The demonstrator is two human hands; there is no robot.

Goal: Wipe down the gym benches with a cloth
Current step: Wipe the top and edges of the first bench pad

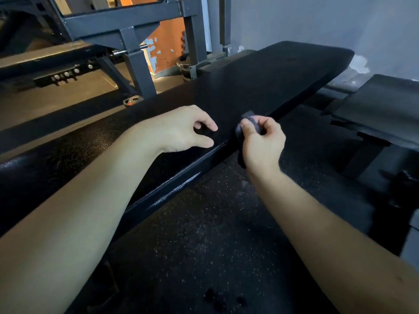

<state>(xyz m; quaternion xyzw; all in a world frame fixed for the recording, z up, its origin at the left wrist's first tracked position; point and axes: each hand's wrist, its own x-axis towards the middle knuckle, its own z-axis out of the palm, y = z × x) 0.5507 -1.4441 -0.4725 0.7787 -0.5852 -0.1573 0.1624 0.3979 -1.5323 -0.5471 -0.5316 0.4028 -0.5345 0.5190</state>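
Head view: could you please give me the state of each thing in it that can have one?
bench: lying flat, both hands near its side edge.
cloth: bunched, held at the bench's side edge.
left hand: over the bench top, fingers loosely curled, holding nothing.
right hand: grips the cloth.
second bench: at the right, untouched.

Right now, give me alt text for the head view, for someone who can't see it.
The right hand grips a dark cloth at the near edge of a long black bench pad, while the left hand sits above the pad, fingers loosely curled and holding nothing. A second bench stands to the right and a grey steel frame behind.
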